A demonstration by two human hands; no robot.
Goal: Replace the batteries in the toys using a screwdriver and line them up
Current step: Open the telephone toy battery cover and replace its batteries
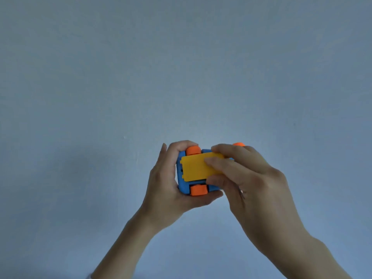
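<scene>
A blue toy car (183, 185) with orange wheels (198, 190) is held upside down in mid-air, its underside facing me. My left hand (164, 182) grips the car's left end, fingers curled over the top and thumb beneath. A yellow battery cover (194, 168) lies on the underside. My right hand (244, 178) holds the cover's right end, fingers bent over it and hiding the car's right half. No screwdriver or battery is in view.
A plain pale blue surface (181, 67) fills the whole view behind the hands. No other object shows on it.
</scene>
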